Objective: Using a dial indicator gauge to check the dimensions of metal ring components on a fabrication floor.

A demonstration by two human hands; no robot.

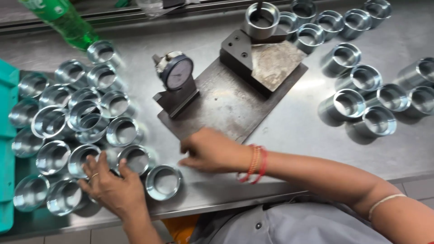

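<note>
My left hand (110, 185) rests low on the left among a crowd of shiny metal rings (86, 117), its fingers spread over one ring (82, 158) and touching it. My right hand (210, 151) reaches in from the right, hovering over the table in front of the dark steel base plate (226, 106); its fingers are loosely curled and I see nothing in them. A single metal ring (163, 181) stands just left of and below that hand. On the plate stands a dial gauge (177, 72) and a block fixture (253, 58) carrying one ring (262, 19).
More metal rings (361, 79) are scattered over the right and far side of the steel table (298, 135). A green plastic bottle (68, 22) lies at the far left. A teal crate edge (7, 135) borders the left. The table's front edge runs below my hands.
</note>
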